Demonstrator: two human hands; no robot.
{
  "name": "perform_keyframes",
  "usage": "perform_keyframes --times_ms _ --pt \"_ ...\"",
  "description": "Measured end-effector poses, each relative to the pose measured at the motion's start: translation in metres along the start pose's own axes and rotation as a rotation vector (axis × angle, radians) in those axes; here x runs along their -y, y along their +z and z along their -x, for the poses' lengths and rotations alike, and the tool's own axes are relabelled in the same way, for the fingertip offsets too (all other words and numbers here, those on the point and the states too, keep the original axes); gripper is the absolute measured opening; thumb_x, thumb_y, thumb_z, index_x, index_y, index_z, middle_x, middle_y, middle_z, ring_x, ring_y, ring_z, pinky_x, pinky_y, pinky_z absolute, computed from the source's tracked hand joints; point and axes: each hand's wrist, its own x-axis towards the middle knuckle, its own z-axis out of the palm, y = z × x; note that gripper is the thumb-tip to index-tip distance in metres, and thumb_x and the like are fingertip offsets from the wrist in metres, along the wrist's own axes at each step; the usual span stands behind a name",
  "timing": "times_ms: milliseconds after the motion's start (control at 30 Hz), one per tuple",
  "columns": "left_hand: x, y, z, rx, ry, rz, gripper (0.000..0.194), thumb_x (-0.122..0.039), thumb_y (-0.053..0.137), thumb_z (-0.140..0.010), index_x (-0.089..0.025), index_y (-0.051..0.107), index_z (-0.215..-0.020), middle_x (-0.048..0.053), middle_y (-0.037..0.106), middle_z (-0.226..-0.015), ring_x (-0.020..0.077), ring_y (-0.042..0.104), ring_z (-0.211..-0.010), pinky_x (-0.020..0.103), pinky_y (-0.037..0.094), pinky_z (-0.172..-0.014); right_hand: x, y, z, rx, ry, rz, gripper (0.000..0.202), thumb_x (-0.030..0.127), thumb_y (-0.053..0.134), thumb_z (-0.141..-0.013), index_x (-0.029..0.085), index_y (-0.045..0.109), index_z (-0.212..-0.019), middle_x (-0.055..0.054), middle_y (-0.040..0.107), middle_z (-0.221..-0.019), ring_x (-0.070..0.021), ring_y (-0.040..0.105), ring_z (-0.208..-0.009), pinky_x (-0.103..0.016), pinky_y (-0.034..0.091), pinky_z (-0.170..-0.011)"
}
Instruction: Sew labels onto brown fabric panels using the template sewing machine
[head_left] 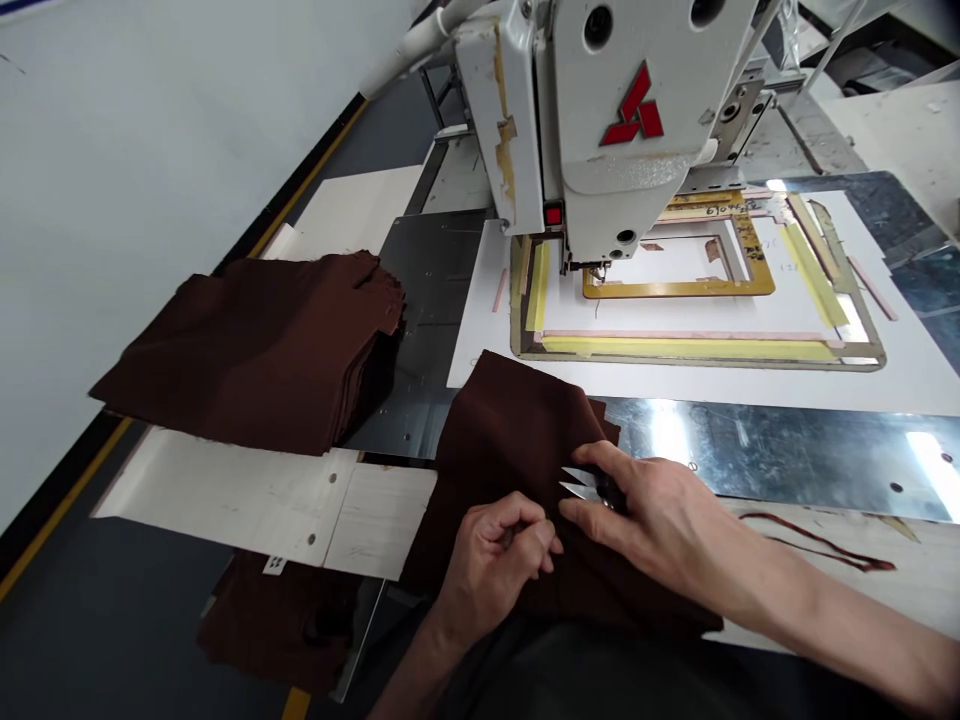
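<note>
dark brown cloth (510, 430); white sewing machine (592, 160); red emblem (636, 95)

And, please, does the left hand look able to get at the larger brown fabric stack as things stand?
Probably yes: nothing upright stands between the left hand and the larger brown fabric stack, though the hand is curled over the cloth piece and would likely have to open.

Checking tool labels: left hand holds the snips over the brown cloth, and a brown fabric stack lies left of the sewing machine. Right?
No: the head view shows the snips in the right hand, over the brown cloth. The brown fabric stack does lie left of the sewing machine.
</note>
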Motion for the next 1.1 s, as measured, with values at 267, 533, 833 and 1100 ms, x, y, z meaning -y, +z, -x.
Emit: perform_keyframes --times_ms 267,533,833,1100 --pt "-0.002 -0.002 0.006 0.037 0.019 0.088 0.026 -0.027 0.06 -0.092 -0.016 0.063 -0.069 0.001 0.065 -0.062 0.0115 0.058 -0.05 0.023 0.047 -0.051 0.005 -0.002 -0.01 0.358 -0.019 -0.682 0.017 0.027 0.06 -0.095 0.018 0.065 -0.082 0.005 0.06 -0.071 -0.0091 0.05 -0.061 -0.021 0.037 -0.053" --pt "0.003 -0.003 -0.002 0.123 -0.177 0.264 0.037 -0.045 0.065 -0.094 -0.013 0.066 -0.076 0.003 0.065 -0.058 0.0109 0.056 -0.043 0.021 0.044 -0.042 0.004 0.007 -0.009 0.28 0.012 -0.677 0.017 0.024 0.054 -0.098 0.018 0.065 -0.086 0.004 0.06 -0.074 -0.0093 0.05 -0.062 -0.022 0.039 -0.055" --pt "-0.002 -0.004 0.001 0.112 -0.098 0.241 0.03 -0.039 0.066 -0.094 -0.014 0.067 -0.077 0.003 0.068 -0.064 0.0118 0.061 -0.052 0.022 0.05 -0.051 -0.001 0.008 -0.009 0.373 0.073 -0.676 0.036 0.05 0.055 -0.102 0.018 0.062 -0.087 0.004 0.056 -0.066 -0.0093 0.047 -0.052 -0.021 0.035 -0.045" --pt "-0.002 -0.002 0.001 0.139 -0.101 0.212 0.026 -0.037 0.068 -0.093 -0.014 0.069 -0.081 0.004 0.07 -0.073 0.011 0.062 -0.056 0.021 0.051 -0.051 0.0 0.007 -0.011 0.354 0.059 -0.716 0.028 0.044 0.059 -0.1 0.018 0.063 -0.09 0.002 0.064 -0.075 -0.0109 0.053 -0.061 -0.02 0.037 -0.047"
